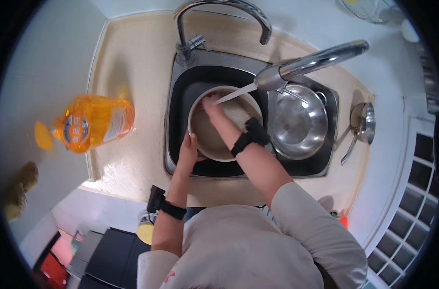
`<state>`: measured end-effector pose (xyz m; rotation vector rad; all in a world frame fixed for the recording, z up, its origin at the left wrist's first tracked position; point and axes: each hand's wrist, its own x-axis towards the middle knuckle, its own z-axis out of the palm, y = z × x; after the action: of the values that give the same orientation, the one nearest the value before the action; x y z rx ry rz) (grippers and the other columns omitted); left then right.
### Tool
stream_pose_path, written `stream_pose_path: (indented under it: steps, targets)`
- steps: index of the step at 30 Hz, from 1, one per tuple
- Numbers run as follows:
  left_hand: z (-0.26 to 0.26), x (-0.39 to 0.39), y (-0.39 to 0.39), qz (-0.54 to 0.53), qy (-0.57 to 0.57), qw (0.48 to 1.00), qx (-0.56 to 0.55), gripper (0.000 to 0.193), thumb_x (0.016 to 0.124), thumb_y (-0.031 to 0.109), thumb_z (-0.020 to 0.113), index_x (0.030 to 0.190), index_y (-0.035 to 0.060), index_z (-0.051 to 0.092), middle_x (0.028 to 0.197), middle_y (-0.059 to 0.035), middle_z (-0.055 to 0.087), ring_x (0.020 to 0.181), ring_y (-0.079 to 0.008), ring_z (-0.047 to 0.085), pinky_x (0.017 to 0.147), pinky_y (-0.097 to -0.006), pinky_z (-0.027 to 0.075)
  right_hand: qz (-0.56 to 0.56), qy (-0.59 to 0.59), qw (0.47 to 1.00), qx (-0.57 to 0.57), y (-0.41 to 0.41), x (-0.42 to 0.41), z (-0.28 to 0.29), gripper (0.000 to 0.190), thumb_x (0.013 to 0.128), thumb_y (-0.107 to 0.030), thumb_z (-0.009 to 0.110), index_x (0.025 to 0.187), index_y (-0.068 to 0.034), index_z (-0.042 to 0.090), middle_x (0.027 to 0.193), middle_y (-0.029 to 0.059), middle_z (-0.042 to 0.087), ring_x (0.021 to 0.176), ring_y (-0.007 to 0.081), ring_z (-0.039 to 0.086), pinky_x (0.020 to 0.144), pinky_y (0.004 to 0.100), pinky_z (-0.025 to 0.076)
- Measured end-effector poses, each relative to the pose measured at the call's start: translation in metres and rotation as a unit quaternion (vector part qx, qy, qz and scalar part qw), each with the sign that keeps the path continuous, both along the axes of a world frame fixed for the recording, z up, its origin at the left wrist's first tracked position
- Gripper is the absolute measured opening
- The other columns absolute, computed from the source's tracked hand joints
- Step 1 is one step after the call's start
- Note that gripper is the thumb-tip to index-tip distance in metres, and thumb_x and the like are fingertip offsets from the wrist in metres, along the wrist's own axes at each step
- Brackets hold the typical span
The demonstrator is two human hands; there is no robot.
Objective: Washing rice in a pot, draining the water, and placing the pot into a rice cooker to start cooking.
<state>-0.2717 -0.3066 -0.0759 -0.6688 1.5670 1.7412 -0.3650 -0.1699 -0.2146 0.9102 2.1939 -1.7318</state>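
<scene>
A deep round pot (237,142) with a pale rim sits tilted in the left bowl of a steel double sink (179,86). My left hand (190,150) grips its near-left rim, thumb over the edge and fingers underneath. Inside the pot, my right hand (211,105) is against or close to the far-left wall; its fingers are blurred, so their closing cannot be made out. Water runs from the faucet spout (268,77) onto that hand. Cloudy liquid or a wet sheen covers part of the pot's inside.
A steel wok-like pan (295,123) lies in the right sink bowl. A second gooseneck faucet (185,47) rises at the back left. On the left counter stands a large bottle of orange liquid (96,121). A small steel saucepan (366,123) is at the right.
</scene>
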Motion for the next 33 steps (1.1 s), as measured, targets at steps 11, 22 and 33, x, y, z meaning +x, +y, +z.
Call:
stream_pose_path:
  steps: [11,22,33]
  targets:
    - [-0.023,0.004,-0.004,0.005,0.047,0.999,-0.014,0.046,0.093,0.027,0.032,0.136,0.0166,0.021,0.124,-0.0167,0.04,0.109,-0.0323,0.046,0.07,-0.0466,0.053,0.498,-0.029,0.849,0.174,0.075,0.073,0.095,0.036,0.08,-0.013,0.045,0.113,0.003,0.048,0.111,0.0221,0.052,0.097,0.0344,0.053,0.085,0.0408,0.042]
    - [-0.026,0.009,0.004,0.034,0.058,0.996,-0.052,0.044,0.092,0.024,0.034,0.135,0.0202,0.024,0.117,-0.0183,0.047,0.099,-0.0289,0.053,0.06,-0.0391,0.056,0.517,0.022,0.849,0.11,-0.003,0.085,0.039,0.028,0.08,-0.01,0.04,0.102,0.002,0.053,0.103,0.0256,0.054,0.1,0.0356,0.05,0.085,0.0404,0.04]
    - [-0.022,0.004,0.002,0.008,0.027,0.999,-0.018,0.045,0.093,0.025,0.033,0.136,0.0221,0.021,0.126,-0.016,0.038,0.111,-0.0317,0.045,0.068,-0.0463,0.054,0.476,-0.109,0.783,0.386,0.055,0.094,0.044,0.032,0.076,-0.011,0.052,0.107,-0.004,0.052,0.108,0.0169,0.052,0.092,0.0385,0.053,0.079,0.0452,0.044]
